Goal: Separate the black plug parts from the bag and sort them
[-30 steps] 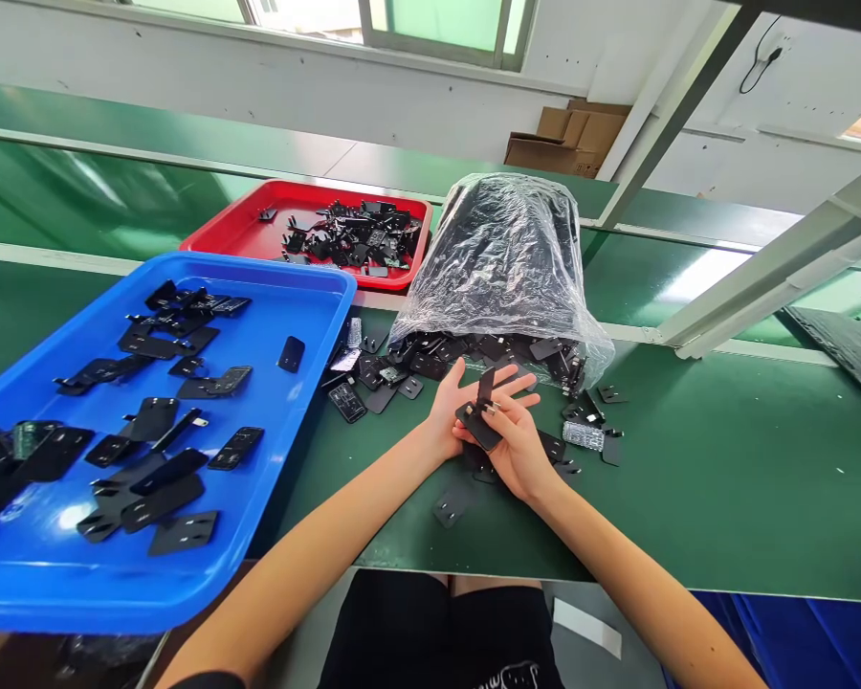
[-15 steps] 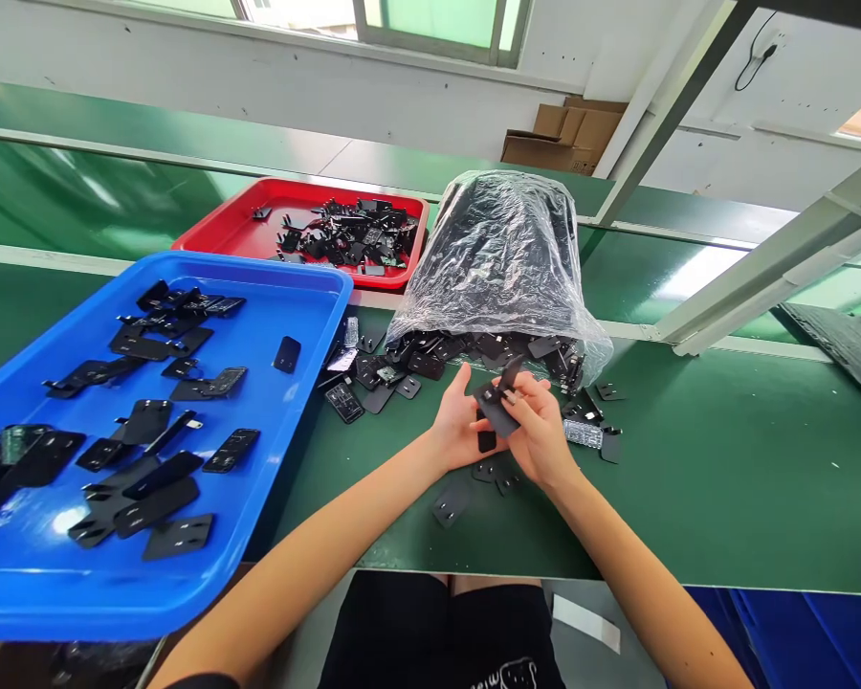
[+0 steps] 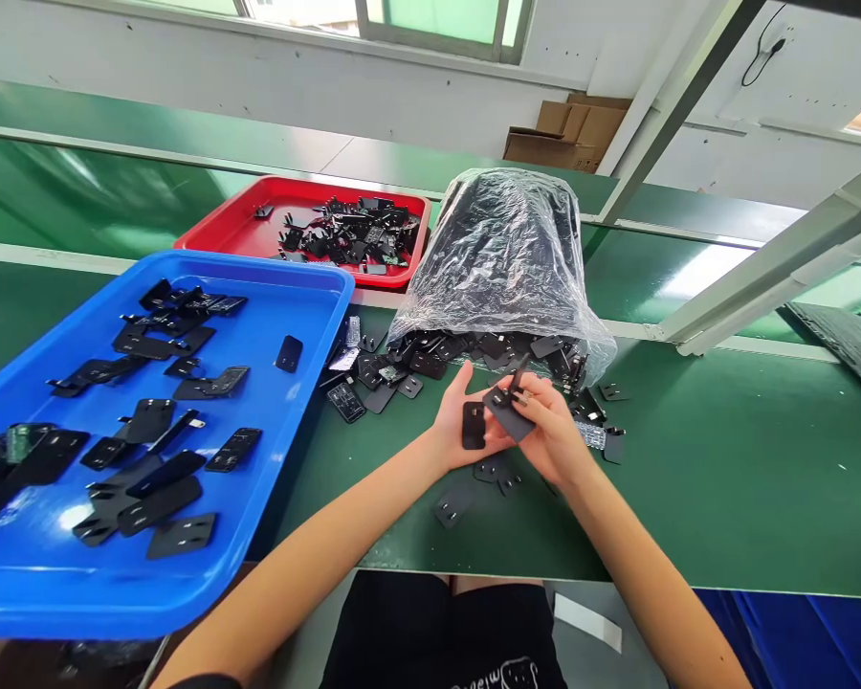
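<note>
My left hand [image 3: 453,429] is turned palm up with the thumb raised. A small black rectangular plate [image 3: 474,426] rests on its palm and fingers. My right hand [image 3: 549,421] is closed, its thumb and fingers pinching a larger flat black plate [image 3: 508,413], with a dark piece sticking up from it. The two hands are close together above the bench, and the right hand partly hides the left fingertips. Loose black plates with small metal prongs [image 3: 453,504] lie on the green bench just below my hands.
A clear plastic bag [image 3: 509,249] spills black parts [image 3: 427,364] onto the bench [image 3: 724,478] beyond my hands. A blue tray [image 3: 273,517] with scattered black parts stands at left, a red tray [image 3: 222,215] of parts behind it. A metal post [image 3: 761,268] rises at right.
My right hand has shifted slightly right with its plate, which is now tilted differently. The small plate on my left palm is more fully uncovered.
</note>
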`<state>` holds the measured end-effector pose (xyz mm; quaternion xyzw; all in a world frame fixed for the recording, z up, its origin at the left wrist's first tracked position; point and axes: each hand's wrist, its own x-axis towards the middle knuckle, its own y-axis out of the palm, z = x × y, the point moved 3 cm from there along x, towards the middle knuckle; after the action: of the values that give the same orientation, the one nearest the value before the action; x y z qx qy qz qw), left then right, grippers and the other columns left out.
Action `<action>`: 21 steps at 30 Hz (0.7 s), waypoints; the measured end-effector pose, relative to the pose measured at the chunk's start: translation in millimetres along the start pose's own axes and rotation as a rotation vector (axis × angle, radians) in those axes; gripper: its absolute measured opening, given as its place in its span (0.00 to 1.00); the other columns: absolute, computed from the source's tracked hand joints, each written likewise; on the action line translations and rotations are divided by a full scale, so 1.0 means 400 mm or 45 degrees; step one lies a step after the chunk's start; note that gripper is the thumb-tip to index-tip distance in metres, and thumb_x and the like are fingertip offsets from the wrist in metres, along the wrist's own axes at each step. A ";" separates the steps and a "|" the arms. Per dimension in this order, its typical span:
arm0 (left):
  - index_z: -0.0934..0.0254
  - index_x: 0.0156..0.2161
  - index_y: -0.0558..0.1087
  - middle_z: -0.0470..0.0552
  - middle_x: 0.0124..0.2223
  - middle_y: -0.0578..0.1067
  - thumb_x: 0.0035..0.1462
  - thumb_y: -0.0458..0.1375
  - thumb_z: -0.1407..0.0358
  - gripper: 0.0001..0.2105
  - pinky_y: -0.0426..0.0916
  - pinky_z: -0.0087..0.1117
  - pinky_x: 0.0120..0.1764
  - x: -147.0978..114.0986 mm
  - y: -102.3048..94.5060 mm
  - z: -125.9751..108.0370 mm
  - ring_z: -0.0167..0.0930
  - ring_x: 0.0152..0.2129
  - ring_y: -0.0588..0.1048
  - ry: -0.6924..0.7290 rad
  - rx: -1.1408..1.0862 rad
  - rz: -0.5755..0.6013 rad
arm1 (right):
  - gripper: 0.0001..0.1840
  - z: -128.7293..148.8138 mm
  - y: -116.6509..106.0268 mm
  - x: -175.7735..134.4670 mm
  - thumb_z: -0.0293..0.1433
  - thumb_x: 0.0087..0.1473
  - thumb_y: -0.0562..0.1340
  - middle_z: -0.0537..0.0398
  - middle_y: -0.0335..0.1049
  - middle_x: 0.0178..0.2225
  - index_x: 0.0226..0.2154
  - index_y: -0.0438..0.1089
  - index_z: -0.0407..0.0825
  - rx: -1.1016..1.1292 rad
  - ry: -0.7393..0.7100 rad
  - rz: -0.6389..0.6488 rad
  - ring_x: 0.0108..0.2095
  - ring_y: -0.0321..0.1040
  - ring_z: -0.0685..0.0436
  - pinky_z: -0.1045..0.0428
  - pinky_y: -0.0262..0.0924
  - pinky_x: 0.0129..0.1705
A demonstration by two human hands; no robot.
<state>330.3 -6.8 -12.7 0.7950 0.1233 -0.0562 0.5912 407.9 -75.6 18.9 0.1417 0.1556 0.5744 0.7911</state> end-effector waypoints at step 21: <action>0.72 0.55 0.65 0.68 0.46 0.76 0.62 0.35 0.43 0.36 0.57 0.55 0.54 -0.005 -0.009 -0.011 0.48 0.49 0.72 -0.022 -0.205 0.202 | 0.12 0.180 0.113 0.115 0.17 0.42 0.56 0.55 0.69 0.23 0.22 0.70 0.47 -2.253 -0.102 0.737 0.23 0.63 0.49 0.54 0.52 0.25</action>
<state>327.0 -1.9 -14.4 0.7517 0.0590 -0.0059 0.6568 411.8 -21.6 98.8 -0.4600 -0.4076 0.6534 0.4420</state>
